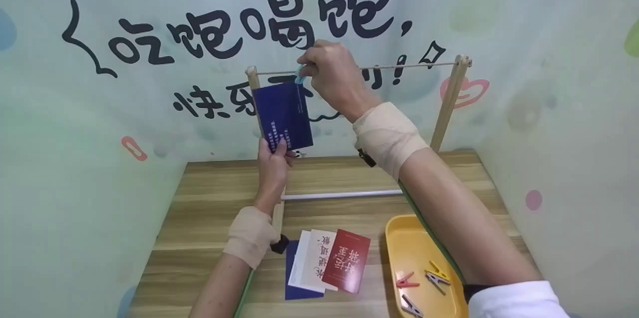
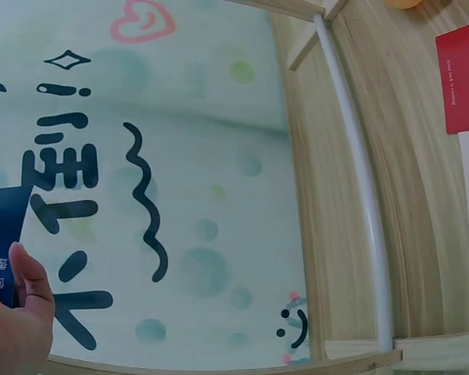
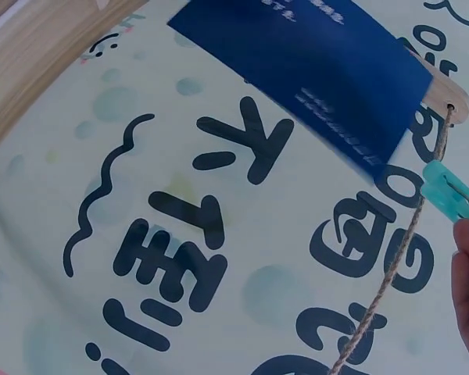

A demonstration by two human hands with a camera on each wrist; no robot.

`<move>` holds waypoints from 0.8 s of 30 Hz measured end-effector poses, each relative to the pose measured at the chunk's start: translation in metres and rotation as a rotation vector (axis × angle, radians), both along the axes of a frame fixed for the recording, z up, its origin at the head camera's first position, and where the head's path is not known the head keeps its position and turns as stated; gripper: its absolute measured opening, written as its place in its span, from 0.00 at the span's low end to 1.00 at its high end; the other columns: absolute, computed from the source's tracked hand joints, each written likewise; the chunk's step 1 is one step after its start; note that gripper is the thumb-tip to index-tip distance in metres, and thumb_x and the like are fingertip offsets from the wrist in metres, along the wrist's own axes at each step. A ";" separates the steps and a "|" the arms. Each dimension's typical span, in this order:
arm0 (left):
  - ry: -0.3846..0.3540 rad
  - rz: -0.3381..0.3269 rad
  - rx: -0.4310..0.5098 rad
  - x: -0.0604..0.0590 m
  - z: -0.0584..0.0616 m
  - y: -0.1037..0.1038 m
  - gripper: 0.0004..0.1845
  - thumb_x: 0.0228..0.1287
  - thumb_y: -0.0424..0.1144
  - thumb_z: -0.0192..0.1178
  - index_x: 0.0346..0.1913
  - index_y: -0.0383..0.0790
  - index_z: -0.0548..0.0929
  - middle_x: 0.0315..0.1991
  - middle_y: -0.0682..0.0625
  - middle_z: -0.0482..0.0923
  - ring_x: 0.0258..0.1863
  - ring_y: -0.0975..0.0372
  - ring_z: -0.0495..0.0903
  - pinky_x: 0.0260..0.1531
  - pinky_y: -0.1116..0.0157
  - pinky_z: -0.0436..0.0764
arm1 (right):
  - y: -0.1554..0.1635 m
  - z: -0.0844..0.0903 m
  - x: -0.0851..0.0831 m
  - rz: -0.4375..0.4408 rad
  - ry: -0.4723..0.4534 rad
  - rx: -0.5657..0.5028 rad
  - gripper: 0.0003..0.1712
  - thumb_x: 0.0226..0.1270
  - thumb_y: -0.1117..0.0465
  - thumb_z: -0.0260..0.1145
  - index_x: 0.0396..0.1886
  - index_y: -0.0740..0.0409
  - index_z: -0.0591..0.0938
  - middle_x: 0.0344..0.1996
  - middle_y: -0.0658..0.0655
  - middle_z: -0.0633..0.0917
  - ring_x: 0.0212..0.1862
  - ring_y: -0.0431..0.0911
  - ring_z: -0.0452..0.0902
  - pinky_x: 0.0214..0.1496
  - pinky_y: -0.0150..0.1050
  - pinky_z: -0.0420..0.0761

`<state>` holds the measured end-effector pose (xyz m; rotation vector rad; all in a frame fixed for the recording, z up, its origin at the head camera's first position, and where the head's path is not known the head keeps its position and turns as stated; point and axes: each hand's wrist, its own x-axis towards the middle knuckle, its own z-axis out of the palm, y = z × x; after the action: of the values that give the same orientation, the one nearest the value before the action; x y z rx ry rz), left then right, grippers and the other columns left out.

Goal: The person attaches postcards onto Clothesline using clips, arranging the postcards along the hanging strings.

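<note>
Near the left post, my left hand [image 1: 273, 165] pinches the lower edge of a dark blue card [image 1: 283, 113] with white printing, thumb in front. In the left wrist view only part of that card [image 2: 1, 234] shows beside the thumb. My right hand [image 1: 332, 76] pinches a teal clothespin [image 1: 300, 74] at the twine [image 1: 394, 66], just above the card's top right corner. The right wrist view has the clothespin's tip [image 3: 438, 183] at the twine [image 3: 391, 269], with the blue card [image 3: 320, 78] a little apart from it.
The twine runs between two wooden posts [image 1: 449, 103], with a white rod [image 1: 344, 194] low between them. On the wooden table lie a red card [image 1: 347, 260], white cards [image 1: 303, 268] and another blue card [image 1: 294, 292], overlapping. A yellow tray [image 1: 392, 238] at right holds several clothespins [image 1: 437, 278].
</note>
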<state>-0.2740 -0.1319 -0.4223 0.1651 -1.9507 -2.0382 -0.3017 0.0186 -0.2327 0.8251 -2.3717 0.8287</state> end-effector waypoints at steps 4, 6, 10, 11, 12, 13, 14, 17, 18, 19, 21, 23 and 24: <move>0.035 0.039 0.043 0.000 0.001 -0.002 0.08 0.78 0.34 0.46 0.53 0.34 0.70 0.30 0.48 0.76 0.25 0.63 0.76 0.25 0.70 0.76 | 0.000 0.001 -0.002 0.011 0.020 -0.023 0.09 0.65 0.71 0.68 0.43 0.66 0.88 0.41 0.63 0.88 0.45 0.49 0.87 0.49 0.30 0.84; 0.044 0.051 0.068 0.000 0.000 -0.003 0.07 0.78 0.34 0.47 0.52 0.34 0.70 0.30 0.48 0.76 0.25 0.64 0.77 0.24 0.70 0.76 | 0.000 0.003 -0.003 0.010 0.009 -0.031 0.09 0.64 0.71 0.68 0.43 0.66 0.88 0.41 0.62 0.89 0.45 0.49 0.87 0.49 0.29 0.84; 0.052 0.064 0.099 -0.001 0.000 -0.005 0.07 0.78 0.33 0.46 0.52 0.35 0.69 0.30 0.49 0.76 0.24 0.64 0.75 0.23 0.70 0.75 | 0.000 0.007 -0.006 -0.018 -0.034 -0.037 0.10 0.64 0.71 0.68 0.44 0.65 0.89 0.42 0.61 0.89 0.46 0.48 0.87 0.49 0.28 0.84; 0.051 0.066 0.096 -0.001 0.000 -0.005 0.07 0.78 0.34 0.46 0.53 0.35 0.69 0.30 0.49 0.76 0.24 0.65 0.75 0.24 0.70 0.75 | -0.001 0.008 -0.007 -0.027 -0.043 -0.034 0.10 0.64 0.71 0.68 0.44 0.64 0.89 0.42 0.60 0.89 0.46 0.47 0.87 0.49 0.28 0.83; 0.049 0.071 0.088 -0.002 0.000 -0.005 0.08 0.78 0.34 0.46 0.53 0.35 0.69 0.30 0.49 0.76 0.24 0.64 0.75 0.24 0.70 0.75 | -0.002 0.009 -0.007 -0.033 -0.047 -0.029 0.10 0.65 0.71 0.68 0.44 0.64 0.89 0.42 0.60 0.89 0.46 0.47 0.87 0.49 0.28 0.83; 0.047 0.078 0.078 -0.002 0.001 -0.004 0.08 0.78 0.34 0.46 0.53 0.36 0.69 0.31 0.48 0.76 0.25 0.64 0.75 0.24 0.70 0.75 | -0.004 0.009 -0.008 -0.036 -0.050 -0.026 0.10 0.65 0.71 0.68 0.45 0.64 0.89 0.42 0.60 0.89 0.47 0.47 0.87 0.50 0.28 0.83; 0.043 0.084 0.070 -0.002 0.001 -0.004 0.08 0.78 0.35 0.46 0.53 0.36 0.70 0.31 0.48 0.76 0.25 0.64 0.75 0.24 0.70 0.75 | -0.005 0.010 -0.008 -0.038 -0.050 -0.021 0.10 0.65 0.71 0.68 0.45 0.64 0.89 0.43 0.60 0.89 0.47 0.47 0.87 0.50 0.28 0.83; 0.029 0.095 0.064 -0.003 0.002 -0.004 0.09 0.79 0.35 0.45 0.55 0.36 0.69 0.33 0.48 0.77 0.28 0.63 0.76 0.25 0.70 0.75 | -0.010 0.010 -0.008 -0.047 -0.054 -0.009 0.11 0.65 0.71 0.67 0.46 0.63 0.89 0.44 0.60 0.89 0.48 0.47 0.86 0.50 0.28 0.83; 0.025 0.098 0.069 -0.003 0.003 -0.004 0.09 0.79 0.35 0.45 0.55 0.36 0.69 0.34 0.47 0.77 0.28 0.63 0.76 0.25 0.70 0.75 | -0.012 0.010 -0.008 -0.052 -0.054 -0.006 0.11 0.65 0.71 0.67 0.47 0.62 0.89 0.44 0.60 0.89 0.48 0.47 0.86 0.51 0.28 0.83; 0.022 0.098 0.077 -0.003 0.003 -0.004 0.09 0.79 0.35 0.45 0.55 0.36 0.69 0.34 0.48 0.77 0.28 0.63 0.77 0.25 0.70 0.76 | -0.013 0.010 -0.009 -0.058 -0.056 -0.005 0.12 0.65 0.71 0.67 0.47 0.62 0.89 0.44 0.59 0.89 0.48 0.47 0.86 0.51 0.28 0.83; 0.020 0.096 0.089 -0.004 0.002 -0.004 0.10 0.79 0.35 0.45 0.55 0.36 0.69 0.34 0.48 0.76 0.29 0.63 0.77 0.26 0.70 0.76 | -0.015 0.011 -0.010 -0.071 -0.059 -0.005 0.12 0.65 0.71 0.67 0.47 0.62 0.89 0.44 0.59 0.89 0.49 0.46 0.86 0.51 0.27 0.83; 0.023 0.097 0.097 -0.004 0.002 -0.004 0.09 0.79 0.35 0.45 0.55 0.36 0.70 0.33 0.49 0.76 0.28 0.63 0.77 0.26 0.70 0.76 | -0.016 0.010 -0.012 -0.077 -0.061 0.000 0.12 0.65 0.71 0.67 0.47 0.62 0.89 0.45 0.58 0.89 0.49 0.46 0.86 0.51 0.27 0.82; 0.025 0.095 0.096 -0.005 0.002 -0.004 0.09 0.79 0.35 0.45 0.55 0.36 0.70 0.33 0.49 0.76 0.28 0.63 0.77 0.26 0.70 0.76 | -0.017 0.010 -0.013 -0.078 -0.064 0.005 0.12 0.65 0.71 0.67 0.47 0.62 0.88 0.45 0.58 0.89 0.49 0.46 0.86 0.51 0.26 0.82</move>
<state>-0.2790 -0.1355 -0.4202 0.2479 -1.7959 -2.0635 -0.3146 0.0017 -0.2229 0.7125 -2.4455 0.8292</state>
